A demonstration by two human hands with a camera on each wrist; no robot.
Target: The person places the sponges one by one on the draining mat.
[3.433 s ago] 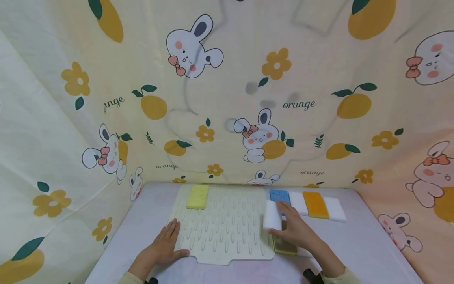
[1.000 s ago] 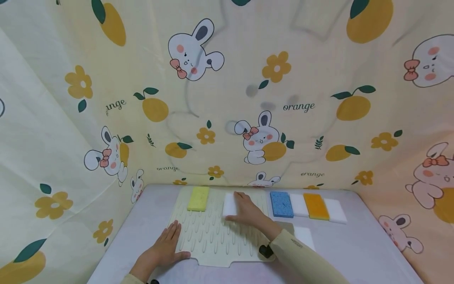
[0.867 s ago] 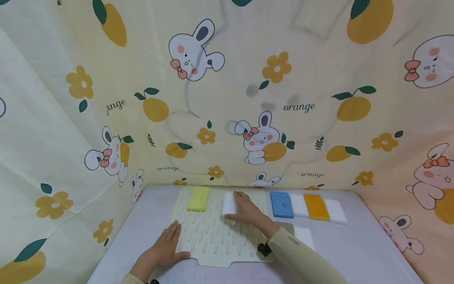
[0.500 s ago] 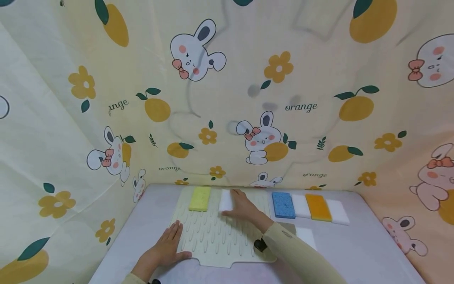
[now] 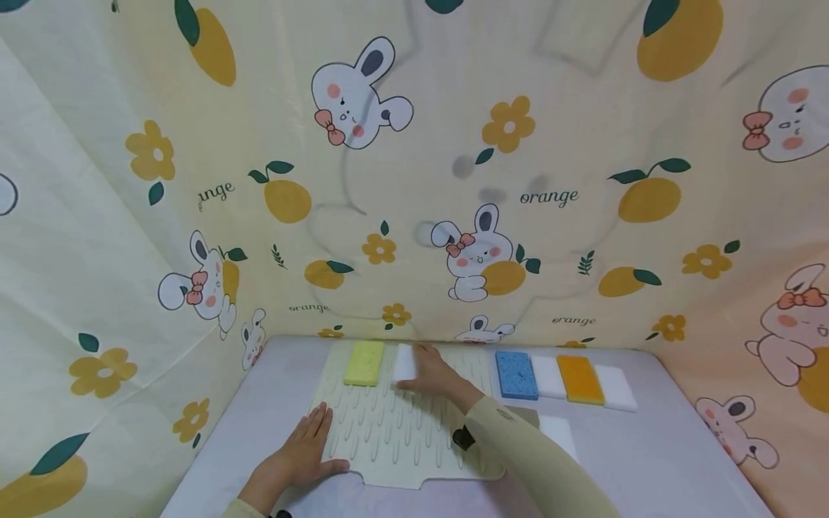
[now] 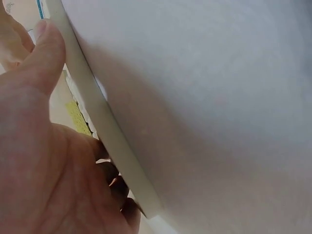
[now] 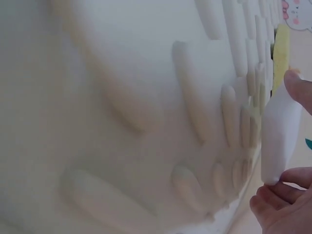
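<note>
My right hand (image 5: 437, 374) pinches a white sponge (image 5: 405, 363) by its ends, thumb on the near side and fingers on the far side, over the back of a cream ridged board (image 5: 388, 464). In the right wrist view the white sponge (image 7: 280, 136) bends slightly between thumb and fingers. Left of it, a yellow sponge (image 5: 364, 362) lies on the board, a narrow gap away. My left hand (image 5: 294, 453) rests at the board's front left corner with straight fingers; the left wrist view shows its thumb against the board's edge (image 6: 114, 131).
Right of the board, a blue sponge (image 5: 516, 375), a white one (image 5: 549, 377), an orange one (image 5: 580, 379) and another white one (image 5: 615, 388) lie in a row. Nearer are a grey-brown piece (image 5: 527, 415), partly under my sleeve, and a white piece (image 5: 558, 434). A patterned curtain (image 5: 401, 180) rises behind.
My right hand has carried the white sponge from the board's right edge leftward, closer to the yellow sponge. My left hand has stayed at the board's corner.
</note>
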